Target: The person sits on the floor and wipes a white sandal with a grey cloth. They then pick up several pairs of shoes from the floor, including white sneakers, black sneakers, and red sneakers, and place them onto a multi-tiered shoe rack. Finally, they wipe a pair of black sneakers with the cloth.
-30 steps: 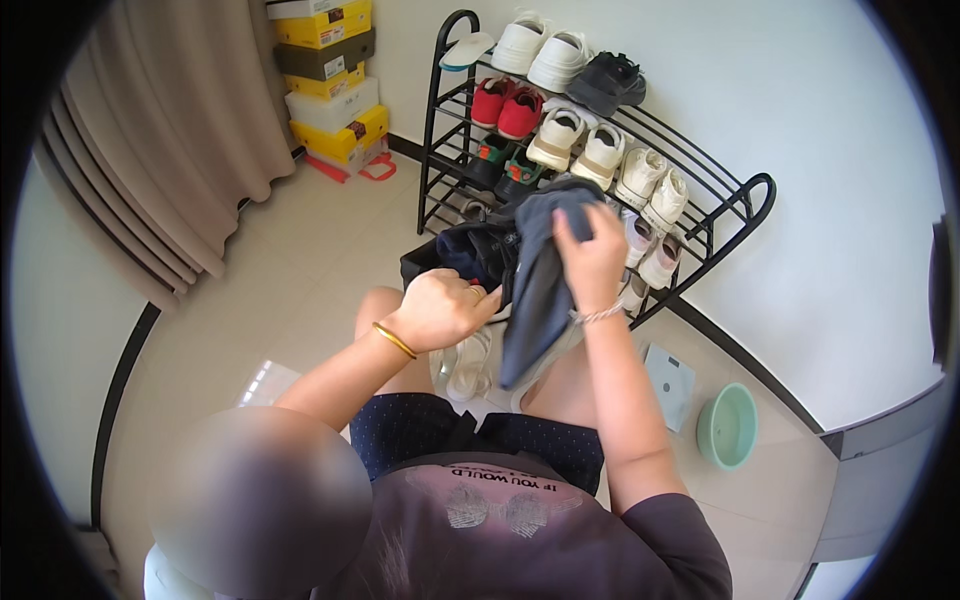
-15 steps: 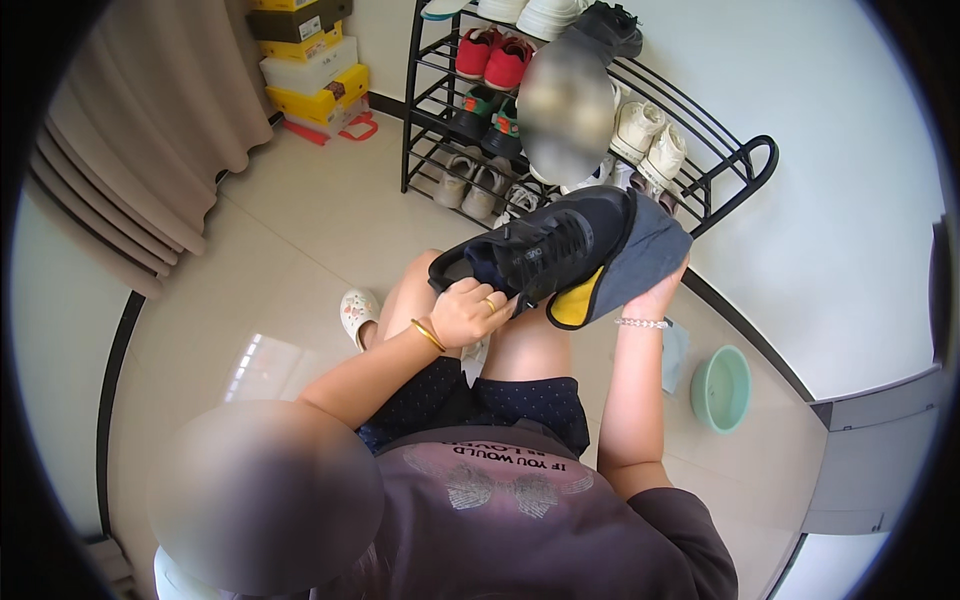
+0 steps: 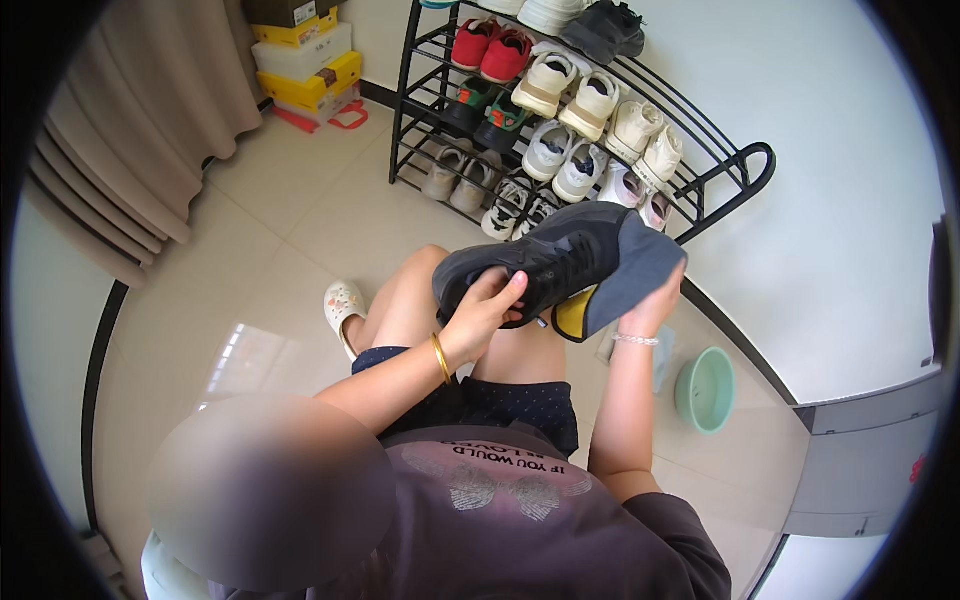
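Note:
A black lace-up sneaker [image 3: 570, 262] is held over my lap, its toe pointing up and to the right. My left hand [image 3: 485, 312], with a gold bangle at the wrist, grips it at the heel end. The fingers reach into the shoe's opening and the thumb lies along the collar. My right hand [image 3: 652, 305] is closed on a grey cloth [image 3: 635, 270] with a yellow underside, which is pressed around the toe. Part of the right hand's fingers is hidden behind the cloth.
Ahead stands a black metal shoe rack [image 3: 755, 165] with several pairs of shoes. A green basin [image 3: 706, 390] sits on the floor at the right. Stacked shoe boxes [image 3: 305, 62] and a beige curtain [image 3: 150, 120] are at the far left.
My left hand has shifted from the side of the collar to put its fingers inside the shoe's opening. The shoe has turned slightly and moved down a little, with the cloth still at its toe.

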Tool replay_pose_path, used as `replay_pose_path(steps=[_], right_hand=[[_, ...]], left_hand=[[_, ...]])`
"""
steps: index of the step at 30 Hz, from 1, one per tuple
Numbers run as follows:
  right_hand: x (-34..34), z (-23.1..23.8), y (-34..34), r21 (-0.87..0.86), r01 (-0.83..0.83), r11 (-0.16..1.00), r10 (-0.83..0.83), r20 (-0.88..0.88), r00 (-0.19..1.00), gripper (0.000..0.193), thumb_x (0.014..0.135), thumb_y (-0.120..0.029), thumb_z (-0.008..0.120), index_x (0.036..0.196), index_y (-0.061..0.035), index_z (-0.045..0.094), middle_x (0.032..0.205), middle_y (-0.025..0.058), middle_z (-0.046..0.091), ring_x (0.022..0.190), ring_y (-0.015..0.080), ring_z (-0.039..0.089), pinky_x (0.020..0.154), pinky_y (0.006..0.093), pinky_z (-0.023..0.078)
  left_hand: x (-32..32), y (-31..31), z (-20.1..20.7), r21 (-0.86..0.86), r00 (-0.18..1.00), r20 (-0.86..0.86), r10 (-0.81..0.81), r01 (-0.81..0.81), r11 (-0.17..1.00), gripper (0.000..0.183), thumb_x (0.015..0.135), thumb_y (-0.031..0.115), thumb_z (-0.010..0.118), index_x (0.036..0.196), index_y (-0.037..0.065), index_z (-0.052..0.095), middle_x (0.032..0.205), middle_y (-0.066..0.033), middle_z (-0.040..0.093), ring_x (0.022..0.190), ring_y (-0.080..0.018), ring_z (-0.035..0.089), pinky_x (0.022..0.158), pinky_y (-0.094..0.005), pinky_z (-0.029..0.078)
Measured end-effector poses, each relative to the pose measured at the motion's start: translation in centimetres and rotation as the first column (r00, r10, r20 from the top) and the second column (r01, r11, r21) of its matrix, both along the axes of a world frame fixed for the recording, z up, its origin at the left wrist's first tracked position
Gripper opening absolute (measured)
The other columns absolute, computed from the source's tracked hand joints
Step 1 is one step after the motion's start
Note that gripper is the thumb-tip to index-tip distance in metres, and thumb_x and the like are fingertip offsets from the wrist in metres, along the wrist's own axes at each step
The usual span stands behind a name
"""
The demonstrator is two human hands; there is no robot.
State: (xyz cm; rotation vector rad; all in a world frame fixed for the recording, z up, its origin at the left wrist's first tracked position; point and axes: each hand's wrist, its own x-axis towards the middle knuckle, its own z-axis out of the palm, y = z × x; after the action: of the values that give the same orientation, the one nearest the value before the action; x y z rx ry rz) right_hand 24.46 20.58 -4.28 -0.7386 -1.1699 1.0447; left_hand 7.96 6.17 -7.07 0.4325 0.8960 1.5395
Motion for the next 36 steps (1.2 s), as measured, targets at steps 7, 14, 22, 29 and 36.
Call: replay_pose_path(steps=[7, 14, 22, 29, 36], right_hand=[[-5.8, -0.3, -5.0, 0.399, -0.196, 0.896, -0.185, 0.736, 0.651, 0.038, 0.067, -0.030, 0.075, 0.086, -0.0029, 0.055, 0.099, 0.0136, 0.059, 0.094, 0.0288, 0.055, 0.091, 0.0402, 0.037], [-6.4, 2.5, -9.1, 0.291, -0.651, 0.701, 0.080, 0.876, 0.477, 0.031, 0.062, -0.017, 0.075, 0.075, -0.0060, 0.049, 0.087, 0.0092, 0.063, 0.090, 0.0261, 0.060, 0.079, 0.0343, 0.043], [-1.5, 2.7, -1.2, 0.770, -0.019, 0.638, -0.693, 0.585, 0.422, 0.032, 0.058, -0.012, 0.074, 0.077, -0.0048, 0.050, 0.083, 0.0110, 0.058, 0.075, 0.0286, 0.055, 0.072, 0.0373, 0.043], [-3.7, 2.5, -3.1, 0.344, -0.120, 0.931, -0.191, 0.741, 0.644, 0.027, 0.069, -0.017, 0.071, 0.086, -0.0027, 0.055, 0.077, 0.0106, 0.063, 0.073, 0.0210, 0.062, 0.068, 0.0304, 0.048], [-4.6, 2.4, -5.8, -0.189, -0.525, 0.830, 0.557, 0.342, 0.757, 0.023, 0.070, -0.016, 0.070, 0.080, -0.0022, 0.054, 0.080, 0.0034, 0.062, 0.077, 0.0105, 0.056, 0.071, 0.0244, 0.044]], left_hand=[[0.2, 2.0, -3.5, 0.100, 0.904, -0.426, -0.046, 0.098, 0.990, 0.024, 0.087, 0.020, 0.055, 0.081, -0.003, 0.059, 0.075, -0.0003, 0.058, 0.070, -0.0049, 0.049, 0.061, -0.0218, 0.041], [0.1, 0.7, -5.7, 0.432, 0.624, -0.756, 0.198, 0.248, 0.867, 0.032, 0.079, 0.016, 0.059, 0.108, 0.005, 0.051, 0.105, -0.0120, 0.055, 0.100, -0.0230, 0.054, 0.083, -0.0333, 0.044], [0.3, 0.9, -3.2, 0.130, 0.843, -0.537, -0.028, 0.116, 0.985, 0.020, 0.082, 0.017, 0.059, 0.088, -0.003, 0.059, 0.077, -0.0011, 0.060, 0.071, -0.0067, 0.051, 0.066, -0.0238, 0.044], [-0.2, 1.9, -2.4, 0.232, 0.873, -0.480, -0.089, 0.224, 0.947, 0.021, 0.084, 0.018, 0.057, 0.087, -0.003, 0.059, 0.076, 0.0003, 0.057, 0.070, -0.0062, 0.048, 0.065, -0.0243, 0.043], [-1.1, 2.4, -1.7, 0.247, 0.947, -0.312, -0.077, 0.160, 0.956, 0.027, 0.087, 0.015, 0.047, 0.104, -0.006, 0.052, 0.097, -0.0066, 0.057, 0.089, -0.0110, 0.051, 0.080, -0.0252, 0.041]])
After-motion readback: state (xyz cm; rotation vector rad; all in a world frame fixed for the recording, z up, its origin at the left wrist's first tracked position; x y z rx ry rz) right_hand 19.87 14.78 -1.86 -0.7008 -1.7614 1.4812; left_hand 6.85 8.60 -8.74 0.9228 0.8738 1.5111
